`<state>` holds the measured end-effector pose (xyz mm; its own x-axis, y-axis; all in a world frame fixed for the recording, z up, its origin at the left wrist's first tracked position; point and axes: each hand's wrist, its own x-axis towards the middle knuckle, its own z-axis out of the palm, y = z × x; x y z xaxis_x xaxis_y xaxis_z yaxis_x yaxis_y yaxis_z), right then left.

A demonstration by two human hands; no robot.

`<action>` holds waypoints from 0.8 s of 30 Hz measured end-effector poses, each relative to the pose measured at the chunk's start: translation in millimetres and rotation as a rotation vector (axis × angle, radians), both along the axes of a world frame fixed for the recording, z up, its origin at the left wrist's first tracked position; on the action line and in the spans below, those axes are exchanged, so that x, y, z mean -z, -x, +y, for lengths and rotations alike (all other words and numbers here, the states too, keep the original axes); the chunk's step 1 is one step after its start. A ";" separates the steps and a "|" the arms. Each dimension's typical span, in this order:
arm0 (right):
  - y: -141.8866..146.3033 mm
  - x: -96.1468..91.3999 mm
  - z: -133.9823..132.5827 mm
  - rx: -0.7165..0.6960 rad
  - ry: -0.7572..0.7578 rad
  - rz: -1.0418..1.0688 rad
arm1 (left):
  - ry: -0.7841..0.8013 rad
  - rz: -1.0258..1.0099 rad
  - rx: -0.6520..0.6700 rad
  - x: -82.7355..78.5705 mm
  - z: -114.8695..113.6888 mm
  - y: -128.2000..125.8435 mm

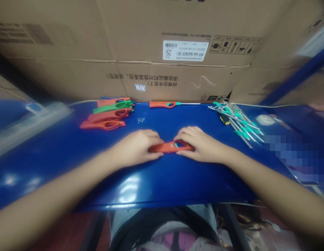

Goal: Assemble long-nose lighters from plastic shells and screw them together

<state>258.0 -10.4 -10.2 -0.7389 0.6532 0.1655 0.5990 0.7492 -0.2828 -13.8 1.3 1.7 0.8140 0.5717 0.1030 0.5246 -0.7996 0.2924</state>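
An orange lighter body [170,146] with a teal trigger lies flat on the glossy blue table [162,174], gripped at both ends. My left hand [137,148] is closed on its left end. Fingers of my right hand [200,143] are curled round its right end, by the handle opening.
A pile of orange and green lighter shells [109,114] lies at the back left. One assembled orange lighter [165,104] rests by the cardboard box wall [156,52]. Several teal-tipped metal rods [239,122] lie at the back right, beside a white object [265,120].
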 end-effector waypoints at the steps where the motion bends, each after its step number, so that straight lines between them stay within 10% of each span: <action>1: -0.3 0.7 0.4 0.001 0.003 -0.004 | -0.008 0.011 -0.003 -0.5 -0.1 0.1; 24: 3.2 7.2 0.4 0.012 -0.075 0.015 | -0.282 0.183 -0.033 -0.1 -11.5 -7.1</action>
<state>254.8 -10.0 -17.4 -0.7283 0.6471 0.2255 0.6039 0.7616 -0.2350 -6.8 -10.2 1.9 0.8149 0.5682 0.1145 0.5752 -0.8171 -0.0392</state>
